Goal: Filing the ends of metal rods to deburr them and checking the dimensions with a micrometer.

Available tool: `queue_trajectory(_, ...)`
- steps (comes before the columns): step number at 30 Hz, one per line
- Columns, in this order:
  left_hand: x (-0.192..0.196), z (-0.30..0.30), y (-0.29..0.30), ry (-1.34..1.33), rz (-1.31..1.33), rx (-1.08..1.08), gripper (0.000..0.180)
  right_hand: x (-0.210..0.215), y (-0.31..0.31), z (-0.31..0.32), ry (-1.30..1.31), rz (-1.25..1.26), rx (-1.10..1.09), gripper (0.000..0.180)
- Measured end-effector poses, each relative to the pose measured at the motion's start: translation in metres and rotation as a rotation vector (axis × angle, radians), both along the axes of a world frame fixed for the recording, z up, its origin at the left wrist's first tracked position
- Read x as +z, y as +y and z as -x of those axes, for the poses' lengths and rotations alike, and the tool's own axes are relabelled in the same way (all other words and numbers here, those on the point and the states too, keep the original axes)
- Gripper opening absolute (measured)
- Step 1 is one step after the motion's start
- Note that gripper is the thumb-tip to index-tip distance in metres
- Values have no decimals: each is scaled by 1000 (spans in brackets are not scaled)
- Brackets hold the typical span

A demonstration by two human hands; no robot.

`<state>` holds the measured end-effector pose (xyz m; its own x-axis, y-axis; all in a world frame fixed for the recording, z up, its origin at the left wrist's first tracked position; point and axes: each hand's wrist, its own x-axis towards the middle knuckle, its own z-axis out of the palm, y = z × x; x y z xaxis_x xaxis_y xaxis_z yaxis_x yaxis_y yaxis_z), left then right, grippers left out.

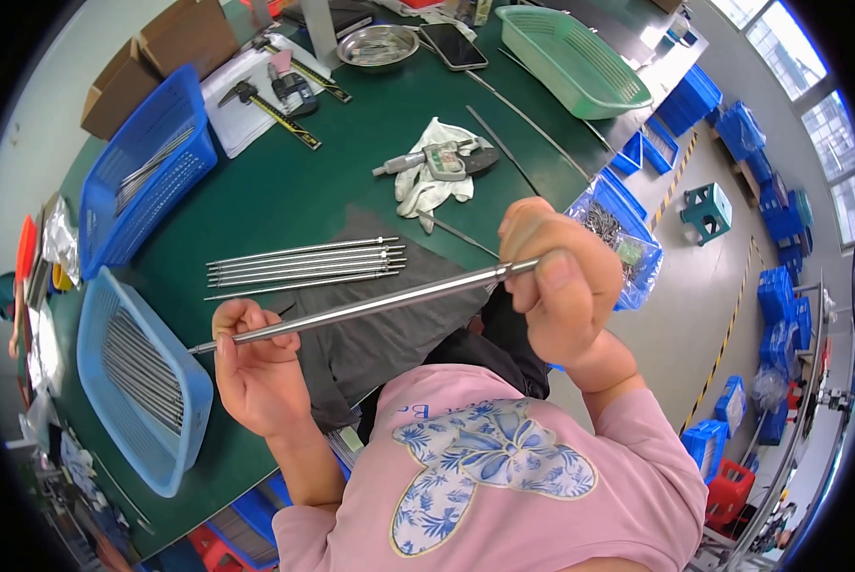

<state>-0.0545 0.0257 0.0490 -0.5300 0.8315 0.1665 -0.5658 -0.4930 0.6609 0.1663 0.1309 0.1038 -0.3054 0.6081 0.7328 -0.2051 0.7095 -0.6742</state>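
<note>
A long, shiny metal rod (380, 305) slants up to the right between my hands, above a dark grey cloth (389, 334). My left hand (261, 367) pinches it near its thin left end. Around its right end, near a collar, the fingers of my right hand (570, 276) are closed. Beyond the rod, several similar metal rods (304, 265) lie side by side on the green table (323, 172), partly on the cloth. Beside my left hand stands a light blue basket (194, 410) holding many more rods.
A digital micrometer (442, 162) rests on a white glove (418, 195). Farther back are calipers (280, 119), a metal bowl (378, 33), a phone (453, 46) and a green basket (542, 57). A darker blue basket (175, 172) stands at the left; a teal stool (707, 212) is on the floor.
</note>
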Motion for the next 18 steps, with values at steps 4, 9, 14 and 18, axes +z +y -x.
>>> queue_trajectory(4, -5, -2, 7, -45, -57, -96, 22, 3, -2, -4, -39, -40, -37, 13)
queue_trajectory(9, -6, -3, 12, -34, -68, -122, 20, 2, -1, -8, -56, -89, -59, 9)
queue_trajectory(14, -5, -2, 13, -40, -66, -119, 19, 2, -2, -8, -68, -108, -75, 8)
queue_trajectory(18, -5, -1, 11, -36, -63, -104, 19, 1, -1, -8, -85, -131, -67, 7)
